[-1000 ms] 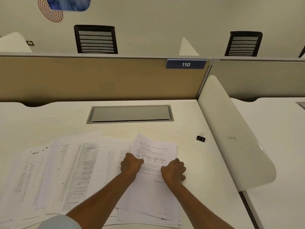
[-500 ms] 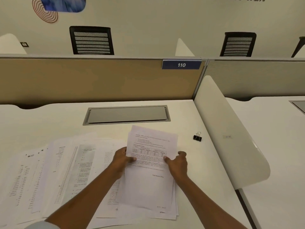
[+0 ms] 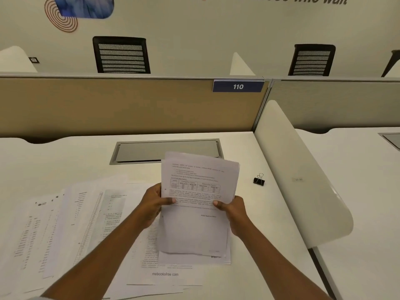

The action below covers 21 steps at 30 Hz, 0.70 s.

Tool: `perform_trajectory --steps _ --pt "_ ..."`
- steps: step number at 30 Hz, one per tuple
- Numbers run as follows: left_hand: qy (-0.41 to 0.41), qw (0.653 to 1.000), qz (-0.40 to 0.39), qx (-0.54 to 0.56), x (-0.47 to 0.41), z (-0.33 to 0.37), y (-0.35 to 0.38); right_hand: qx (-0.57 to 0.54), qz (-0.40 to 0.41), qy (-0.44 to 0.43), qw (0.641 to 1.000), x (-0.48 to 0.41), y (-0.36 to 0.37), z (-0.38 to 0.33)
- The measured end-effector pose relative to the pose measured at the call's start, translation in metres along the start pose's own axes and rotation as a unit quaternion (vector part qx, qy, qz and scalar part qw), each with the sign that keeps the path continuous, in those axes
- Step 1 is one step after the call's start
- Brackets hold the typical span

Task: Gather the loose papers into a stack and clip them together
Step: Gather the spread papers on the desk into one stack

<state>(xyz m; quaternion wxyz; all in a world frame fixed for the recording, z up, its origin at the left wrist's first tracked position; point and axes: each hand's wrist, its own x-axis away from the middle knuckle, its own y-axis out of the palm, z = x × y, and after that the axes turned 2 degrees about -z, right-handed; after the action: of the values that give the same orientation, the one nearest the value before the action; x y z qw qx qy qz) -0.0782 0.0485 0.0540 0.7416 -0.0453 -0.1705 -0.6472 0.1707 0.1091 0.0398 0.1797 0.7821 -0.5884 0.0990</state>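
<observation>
Over the white desk (image 3: pixel 249 245), left hand (image 3: pixel 152 204) and right hand (image 3: pixel 232 210) grip an uneven printed stack (image 3: pixel 194 213).

Bare forearms, pale sleeve edge (image 3: pixel 35 298)

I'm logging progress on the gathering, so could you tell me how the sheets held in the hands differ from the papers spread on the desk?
The held sheets are lifted, gripped by the left hand and right hand; the spread papers lie flat. The held sheets are roughly squared; the spread papers fan out overlapping. Both are white printed pages.
</observation>
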Motion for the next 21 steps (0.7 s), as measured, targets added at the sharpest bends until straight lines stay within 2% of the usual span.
perform_trajectory --steps 4,12,15,21 --pt "-0.002 0.996 -0.029 -0.081 0.000 0.018 -0.015 -0.040 -0.009 -0.062 0.997 0.007 0.008 -0.026" --pt "0.083 0.995 -0.018 -0.054 -0.002 0.049 -0.003 -0.132 -0.061 -0.189 0.971 0.015 0.027 -0.056" --pt "0.089 0.993 0.001 -0.074 0.000 0.046 -0.004 -0.114 -0.049 -0.215 0.969 0.015 0.026 -0.051" --pt "0.096 0.992 0.004 -0.085 0.006 0.023 -0.002 -0.047 0.004 -0.200 0.979 0.020 0.028 -0.022"
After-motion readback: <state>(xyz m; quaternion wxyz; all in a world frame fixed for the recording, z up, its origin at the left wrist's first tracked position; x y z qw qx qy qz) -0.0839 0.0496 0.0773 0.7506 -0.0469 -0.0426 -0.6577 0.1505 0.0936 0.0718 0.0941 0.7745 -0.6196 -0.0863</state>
